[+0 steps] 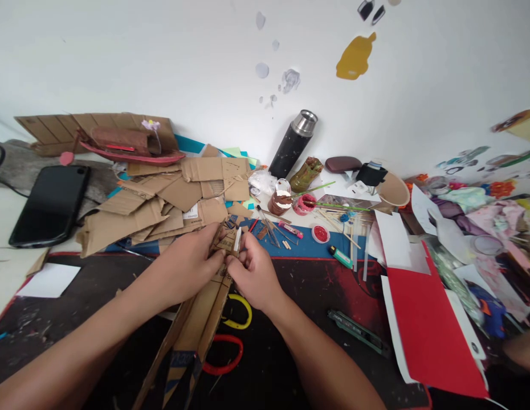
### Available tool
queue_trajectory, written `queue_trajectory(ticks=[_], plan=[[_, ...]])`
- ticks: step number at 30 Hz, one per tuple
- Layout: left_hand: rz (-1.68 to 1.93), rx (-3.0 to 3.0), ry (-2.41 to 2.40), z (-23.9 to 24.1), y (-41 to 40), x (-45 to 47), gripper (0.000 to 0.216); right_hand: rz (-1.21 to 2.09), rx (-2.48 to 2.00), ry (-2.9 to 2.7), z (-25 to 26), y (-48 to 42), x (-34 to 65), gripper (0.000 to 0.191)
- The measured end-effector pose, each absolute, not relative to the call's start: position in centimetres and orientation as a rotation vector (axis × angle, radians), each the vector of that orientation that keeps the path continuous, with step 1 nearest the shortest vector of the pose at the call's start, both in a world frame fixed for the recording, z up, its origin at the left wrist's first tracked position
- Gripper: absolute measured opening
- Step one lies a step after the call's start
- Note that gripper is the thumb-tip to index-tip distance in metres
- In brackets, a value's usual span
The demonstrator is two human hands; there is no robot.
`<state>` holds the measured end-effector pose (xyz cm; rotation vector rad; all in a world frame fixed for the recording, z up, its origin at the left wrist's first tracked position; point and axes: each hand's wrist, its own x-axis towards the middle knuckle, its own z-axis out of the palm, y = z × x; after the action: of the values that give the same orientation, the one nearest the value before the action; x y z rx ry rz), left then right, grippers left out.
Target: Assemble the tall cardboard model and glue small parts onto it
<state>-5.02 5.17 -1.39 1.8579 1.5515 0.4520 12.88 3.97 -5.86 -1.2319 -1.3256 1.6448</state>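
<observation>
A long folded strip of brown cardboard [204, 319] runs from the table's near edge up to my hands. My left hand [192, 262] is closed on the left side of its far end, fingers curled over the edge. My right hand [257, 276] pinches the right side of that end, thumb on top. A small white piece [237, 239] shows between the hands; I cannot tell whether it is paper or tape. Beside the strip, partly under it, lie scissors with one yellow loop and one red loop [240, 354]; their blades are hidden.
Cardboard scraps [162, 196] are heaped at left, near a model boat [132, 149] and a black phone [49, 205]. A black flask [293, 142] and paint jars [305, 205] stand behind. A utility knife [359, 332] and red sheet [433, 330] lie right.
</observation>
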Motion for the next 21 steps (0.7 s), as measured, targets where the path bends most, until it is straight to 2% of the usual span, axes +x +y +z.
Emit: queue_trajectory(ticks=[21], plan=[[0.433, 1.824, 1.524, -1.32, 5.32, -5.06, 0.015, 1.636, -1.237, -1.328, -5.72, 3.95, 12.90, 0.019]])
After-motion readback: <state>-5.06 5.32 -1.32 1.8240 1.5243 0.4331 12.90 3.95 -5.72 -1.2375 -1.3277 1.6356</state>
